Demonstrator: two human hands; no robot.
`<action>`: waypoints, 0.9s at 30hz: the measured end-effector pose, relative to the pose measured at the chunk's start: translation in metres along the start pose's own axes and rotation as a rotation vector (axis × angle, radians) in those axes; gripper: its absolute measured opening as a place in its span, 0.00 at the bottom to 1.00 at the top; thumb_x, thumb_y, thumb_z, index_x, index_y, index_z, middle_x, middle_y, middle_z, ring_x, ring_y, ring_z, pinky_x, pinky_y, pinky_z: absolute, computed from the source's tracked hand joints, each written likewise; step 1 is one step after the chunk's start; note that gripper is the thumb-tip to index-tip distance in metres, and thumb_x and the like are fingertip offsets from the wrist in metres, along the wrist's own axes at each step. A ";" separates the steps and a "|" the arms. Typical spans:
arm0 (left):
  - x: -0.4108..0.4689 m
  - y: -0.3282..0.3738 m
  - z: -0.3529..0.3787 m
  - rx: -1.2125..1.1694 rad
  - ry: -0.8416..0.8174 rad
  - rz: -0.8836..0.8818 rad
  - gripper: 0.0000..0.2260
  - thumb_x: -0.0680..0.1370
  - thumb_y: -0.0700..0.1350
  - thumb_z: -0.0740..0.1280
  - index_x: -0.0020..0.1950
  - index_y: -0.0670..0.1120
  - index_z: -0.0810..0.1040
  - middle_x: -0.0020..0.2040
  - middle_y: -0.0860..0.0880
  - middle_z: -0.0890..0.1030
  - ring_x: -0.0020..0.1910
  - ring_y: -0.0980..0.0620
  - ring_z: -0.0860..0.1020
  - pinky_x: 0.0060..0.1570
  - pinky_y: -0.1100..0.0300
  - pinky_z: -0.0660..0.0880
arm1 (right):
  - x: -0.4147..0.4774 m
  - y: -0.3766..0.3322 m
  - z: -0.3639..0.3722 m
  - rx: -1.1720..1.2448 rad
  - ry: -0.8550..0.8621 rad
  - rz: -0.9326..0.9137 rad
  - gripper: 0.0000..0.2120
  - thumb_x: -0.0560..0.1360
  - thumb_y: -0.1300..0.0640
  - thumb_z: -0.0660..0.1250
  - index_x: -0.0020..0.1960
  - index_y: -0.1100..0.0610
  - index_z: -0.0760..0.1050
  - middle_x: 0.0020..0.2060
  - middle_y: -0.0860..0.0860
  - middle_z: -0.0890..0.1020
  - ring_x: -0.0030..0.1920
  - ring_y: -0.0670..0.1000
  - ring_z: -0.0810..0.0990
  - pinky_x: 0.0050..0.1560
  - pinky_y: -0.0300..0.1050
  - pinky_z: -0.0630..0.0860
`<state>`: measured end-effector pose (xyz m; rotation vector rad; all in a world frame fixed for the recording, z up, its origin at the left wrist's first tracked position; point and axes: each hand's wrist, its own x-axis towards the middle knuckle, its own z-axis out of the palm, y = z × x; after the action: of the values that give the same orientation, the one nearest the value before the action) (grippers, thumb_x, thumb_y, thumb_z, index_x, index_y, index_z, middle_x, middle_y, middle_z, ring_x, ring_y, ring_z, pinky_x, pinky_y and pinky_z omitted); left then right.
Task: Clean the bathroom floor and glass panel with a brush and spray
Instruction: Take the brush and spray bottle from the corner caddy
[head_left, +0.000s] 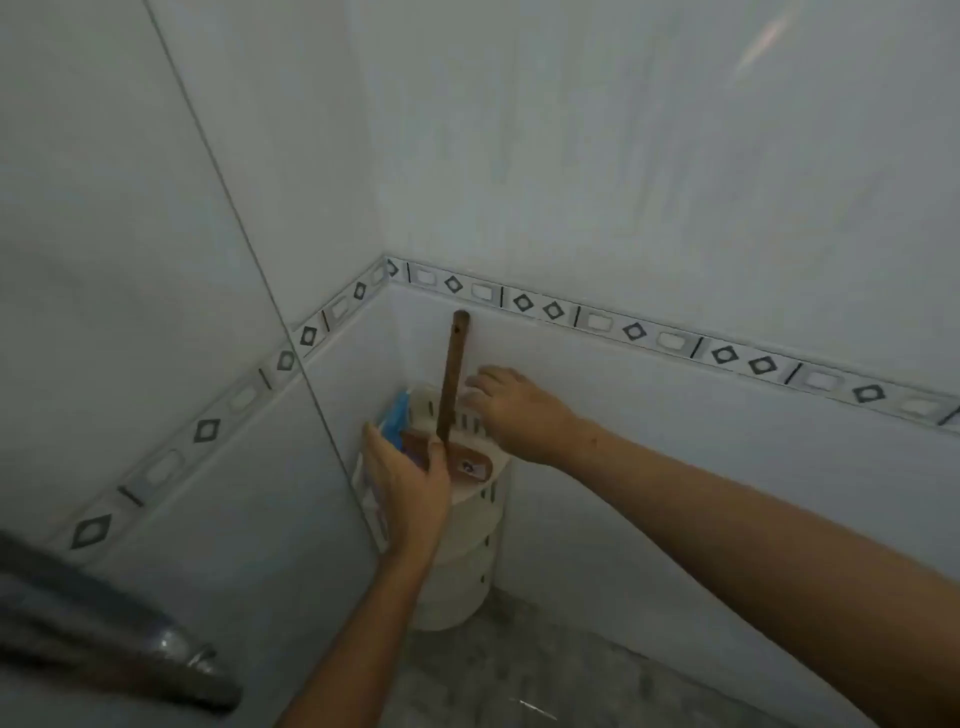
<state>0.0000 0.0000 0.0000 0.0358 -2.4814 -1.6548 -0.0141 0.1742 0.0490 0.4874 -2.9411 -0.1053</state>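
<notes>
A white tiered corner rack (462, 561) stands on the floor where two tiled walls meet. A brown wooden brush handle (454, 374) sticks up out of its top tier. My left hand (408, 483) is closed around the lower end of that handle, next to a blue item (397, 418) and a brown item (470, 466) in the same tier. My right hand (511, 410) rests on the rack's slotted top rim behind the handle, fingers curled on it. The brush head is hidden. No spray bottle is clearly seen.
A glass panel edge (291, 332) runs diagonally down the left, reflecting the patterned tile border (634, 330). A blurred metal bar (119, 644) crosses the lower left. Grey speckled floor (519, 675) lies below the rack.
</notes>
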 end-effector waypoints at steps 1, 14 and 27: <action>0.004 -0.004 0.002 -0.036 0.020 -0.062 0.39 0.79 0.47 0.70 0.81 0.39 0.50 0.80 0.40 0.58 0.79 0.42 0.58 0.76 0.55 0.57 | 0.011 -0.001 0.007 -0.076 -0.008 -0.043 0.21 0.72 0.65 0.71 0.65 0.61 0.78 0.64 0.61 0.78 0.68 0.64 0.73 0.70 0.59 0.68; 0.054 -0.082 0.019 -0.073 -0.039 -0.190 0.14 0.77 0.32 0.67 0.62 0.39 0.77 0.56 0.41 0.81 0.55 0.45 0.79 0.55 0.60 0.71 | 0.109 -0.014 0.047 -0.606 -0.461 -0.063 0.16 0.84 0.53 0.59 0.68 0.54 0.78 0.73 0.58 0.72 0.78 0.64 0.57 0.77 0.66 0.39; 0.054 -0.083 0.020 -0.015 -0.202 -0.066 0.12 0.76 0.44 0.74 0.53 0.42 0.75 0.47 0.48 0.79 0.44 0.52 0.77 0.42 0.60 0.71 | 0.076 -0.011 0.002 -0.339 -0.589 0.105 0.14 0.83 0.58 0.59 0.67 0.54 0.74 0.62 0.52 0.78 0.62 0.56 0.78 0.62 0.52 0.69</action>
<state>-0.0616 -0.0192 -0.0771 -0.0543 -2.6403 -1.7854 -0.0816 0.1388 0.0571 0.2822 -3.3866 -0.8532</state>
